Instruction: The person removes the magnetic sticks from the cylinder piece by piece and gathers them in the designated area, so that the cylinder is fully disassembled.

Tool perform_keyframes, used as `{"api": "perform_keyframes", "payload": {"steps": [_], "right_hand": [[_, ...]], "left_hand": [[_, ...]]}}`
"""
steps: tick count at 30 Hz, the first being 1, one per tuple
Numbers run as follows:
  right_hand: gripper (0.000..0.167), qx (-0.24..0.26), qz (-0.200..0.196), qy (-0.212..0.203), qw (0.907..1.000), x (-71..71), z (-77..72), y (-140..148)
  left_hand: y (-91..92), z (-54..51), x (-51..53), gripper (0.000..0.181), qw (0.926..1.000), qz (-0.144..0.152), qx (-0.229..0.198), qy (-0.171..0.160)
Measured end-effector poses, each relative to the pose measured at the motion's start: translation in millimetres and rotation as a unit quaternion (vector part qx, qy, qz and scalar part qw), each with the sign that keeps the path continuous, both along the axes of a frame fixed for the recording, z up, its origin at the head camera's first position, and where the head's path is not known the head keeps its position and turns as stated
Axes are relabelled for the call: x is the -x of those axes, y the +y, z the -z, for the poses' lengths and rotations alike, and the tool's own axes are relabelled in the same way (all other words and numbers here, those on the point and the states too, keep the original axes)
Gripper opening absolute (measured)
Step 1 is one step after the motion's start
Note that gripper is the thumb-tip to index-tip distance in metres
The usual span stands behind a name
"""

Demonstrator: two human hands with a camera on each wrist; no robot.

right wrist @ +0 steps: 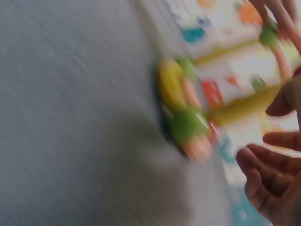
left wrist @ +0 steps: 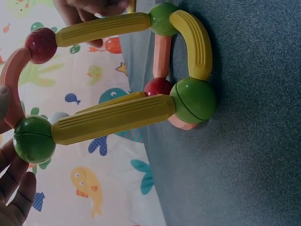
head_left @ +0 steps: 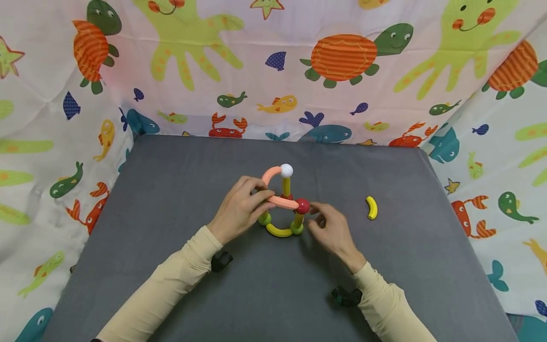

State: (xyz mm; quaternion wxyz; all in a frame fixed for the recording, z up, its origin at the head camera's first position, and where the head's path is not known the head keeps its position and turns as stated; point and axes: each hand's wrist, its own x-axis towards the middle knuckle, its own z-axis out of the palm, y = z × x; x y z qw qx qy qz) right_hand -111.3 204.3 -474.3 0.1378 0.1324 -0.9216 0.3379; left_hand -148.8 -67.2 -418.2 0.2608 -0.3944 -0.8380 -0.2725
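A frame of sticks and balls stands upright on the table, with green balls and a curved yellow stick at its base. Straight yellow sticks rise to its upper level. My left hand pinches the curved pink stick on top, near a green ball. At that stick's other end is a red ball. My right hand is close beside this ball with its fingers loosely bent and nothing between them; contact is unclear. A white ball tops the far side.
A loose curved yellow stick lies on the grey table, right of the frame. Behind and at the sides hangs a cloth printed with sea animals.
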Motion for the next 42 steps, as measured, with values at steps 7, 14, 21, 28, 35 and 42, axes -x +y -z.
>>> {"api": "perform_keyframes", "payload": {"steps": [7,14,21,28,35,42], "right_hand": [[0.033,-0.118,0.259,-0.047,0.9575,29.5,15.4,102],[0.045,-0.125,0.28,-0.159,0.9383,27.4,33.0,141],[0.03,-0.123,0.234,-0.076,0.9613,27.9,37.2,120],[0.029,-0.115,0.187,-0.057,0.974,22.9,37.2,92],[0.028,-0.097,0.166,0.012,0.9813,18.5,16.1,75],[0.042,0.025,-0.11,0.092,0.9894,7.1,-33.4,1]], "left_hand": [[2.6,0.2,0.4,0.024,1.0,0.001,0.007,-0.006],[3.6,0.2,1.2,0.023,0.9999,0.003,0.013,-0.011],[1.0,-1.1,1.0,0.026,1.0,-0.001,0.003,-0.008],[0.1,-1.1,2.0,0.027,1.0,-0.002,0.003,-0.006],[1.5,-2.9,-0.7,0.029,0.9998,-0.001,0.018,0.0],[9.4,-10.9,-0.5,0.031,0.9973,0.024,0.057,0.038]]}}
